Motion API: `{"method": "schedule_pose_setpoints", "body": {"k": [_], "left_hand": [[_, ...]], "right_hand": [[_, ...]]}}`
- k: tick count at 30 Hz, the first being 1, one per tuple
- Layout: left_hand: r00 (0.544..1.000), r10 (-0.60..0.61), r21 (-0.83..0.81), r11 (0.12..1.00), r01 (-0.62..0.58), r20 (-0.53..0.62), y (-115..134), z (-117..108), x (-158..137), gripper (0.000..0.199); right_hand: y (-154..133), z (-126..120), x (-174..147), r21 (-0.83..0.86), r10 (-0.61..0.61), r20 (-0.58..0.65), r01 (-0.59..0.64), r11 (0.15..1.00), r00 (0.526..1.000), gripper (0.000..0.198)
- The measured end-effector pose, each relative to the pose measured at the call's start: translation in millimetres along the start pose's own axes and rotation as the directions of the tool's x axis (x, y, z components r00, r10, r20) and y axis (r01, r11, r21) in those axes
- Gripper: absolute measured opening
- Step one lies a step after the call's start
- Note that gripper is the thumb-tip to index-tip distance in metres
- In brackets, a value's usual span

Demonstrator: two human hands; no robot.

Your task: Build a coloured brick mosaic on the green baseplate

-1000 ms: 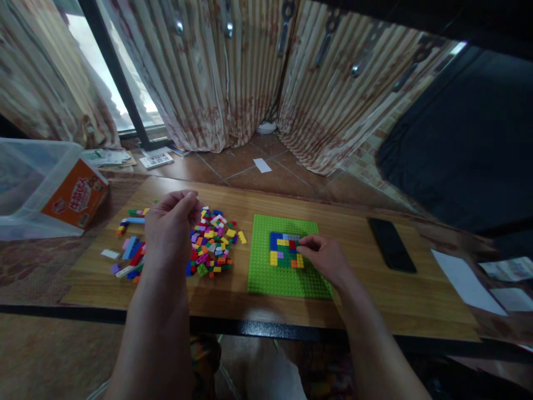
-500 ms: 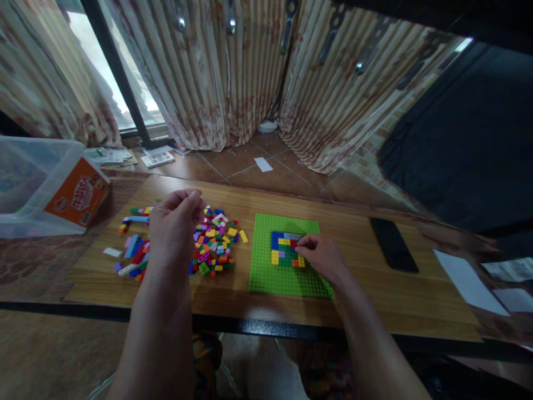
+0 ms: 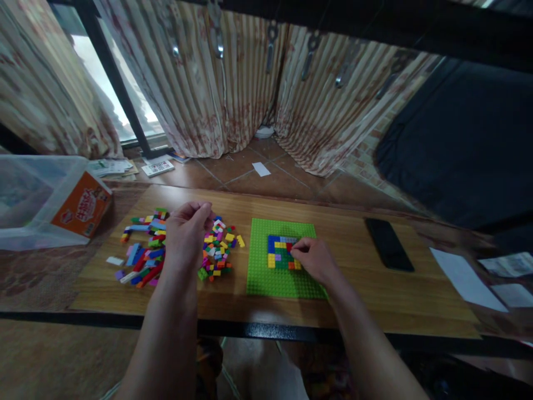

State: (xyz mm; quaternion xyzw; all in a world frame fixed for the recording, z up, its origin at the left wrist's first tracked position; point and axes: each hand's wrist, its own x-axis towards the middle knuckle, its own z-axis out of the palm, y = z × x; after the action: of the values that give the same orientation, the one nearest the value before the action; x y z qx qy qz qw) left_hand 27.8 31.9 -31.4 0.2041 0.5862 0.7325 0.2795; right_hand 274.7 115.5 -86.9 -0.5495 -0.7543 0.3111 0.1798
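Note:
On the green studded baseplate [image 3: 258, 283] sits a patch of joined toy bricks [image 3: 284, 257] in blue, yellow, red, green, orange and lilac. My right hand [image 3: 314, 256] reaches over the patch's right side, thumb and fingers pinched together at the bricks. Whatever lies between those fingertips is too small and covered to make out. Above the loose bricks [image 3: 217, 253] on the left, my left hand [image 3: 189, 222] hovers with its fingers curled closed. Its fingertips face away, so anything inside is hidden. The left wrist and forearm cover part of the pile.
Longer bricks [image 3: 141, 261] lie left of my left forearm. A clear plastic box [image 3: 37, 205] with an orange label stands at the far left. A black phone [image 3: 389, 244] rests on the wooden table [image 3: 353, 300], with white paper [image 3: 466, 278] beyond its right edge.
The camera view has tilted up a little, shifting the scene downward. My left hand has moved slightly right over the pile. My right hand stays pinched at the brick patch.

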Motion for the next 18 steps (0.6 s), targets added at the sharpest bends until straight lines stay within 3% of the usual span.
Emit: {"method": "schedule_pose_setpoints", "body": {"k": [7,13,18], "left_hand": [[0.999,0.027,0.008,1.000,-0.028,0.025,-4,3,-2,0.012],[0.998,0.027,0.020,0.999,-0.028,0.062,-4,6,-4,0.012],[0.998,0.023,0.033,0.999,-0.024,0.050,-4,6,-4,0.013]], "right_hand": [[11,-8,-5,0.127,-0.051,0.083,0.040,0.991,0.995,0.021],[-2,1,-9,-0.061,0.022,-0.011,-0.022,0.998,1.000,0.027],[-7,3,-8,-0.114,0.054,-0.017,-0.056,0.992,0.998,0.026]]}}
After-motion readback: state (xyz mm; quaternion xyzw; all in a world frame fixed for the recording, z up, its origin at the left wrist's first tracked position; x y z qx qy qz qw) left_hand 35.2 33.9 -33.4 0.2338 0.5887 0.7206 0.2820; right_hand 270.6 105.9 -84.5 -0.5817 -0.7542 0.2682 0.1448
